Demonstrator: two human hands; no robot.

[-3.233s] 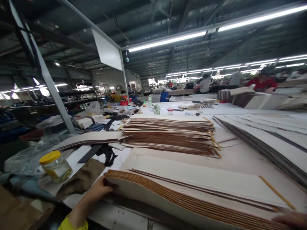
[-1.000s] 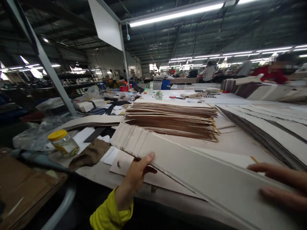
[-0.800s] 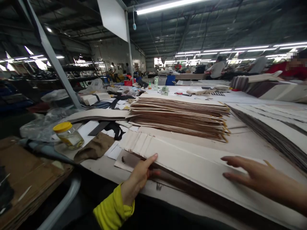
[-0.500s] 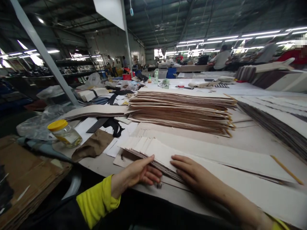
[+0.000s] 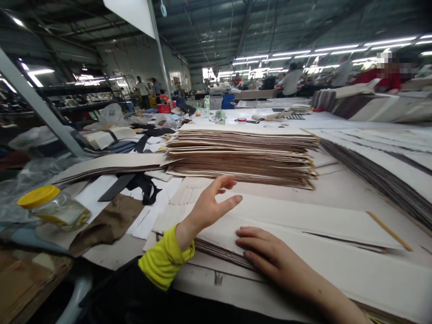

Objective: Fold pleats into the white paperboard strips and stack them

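My left hand (image 5: 212,204) is raised over the near stack of white panels (image 5: 337,256), thumb and fingers apart, with nothing in it. Flat on top of that stack rests my right hand (image 5: 270,252), its fingers stretched out near the front edge. The panels look layered, with dark edges showing along the front. Behind them stands a taller pile of cream and brown sheets (image 5: 243,157), with yellowish ends at its right. A narrow yellow-brown strip (image 5: 389,231) lies at the right end of another white panel.
To the left are a clear jar with a yellow lid (image 5: 38,196), a brown fabric scrap (image 5: 108,222) and black cloth pieces (image 5: 145,186). Long stacked panels (image 5: 378,180) lie at the right. A cardboard stack (image 5: 30,283) stands at the lower left. People work in the background.
My left hand has risen from the front edge of the panels to above them. My right hand stays flat on the stack. The view has shifted to the right.
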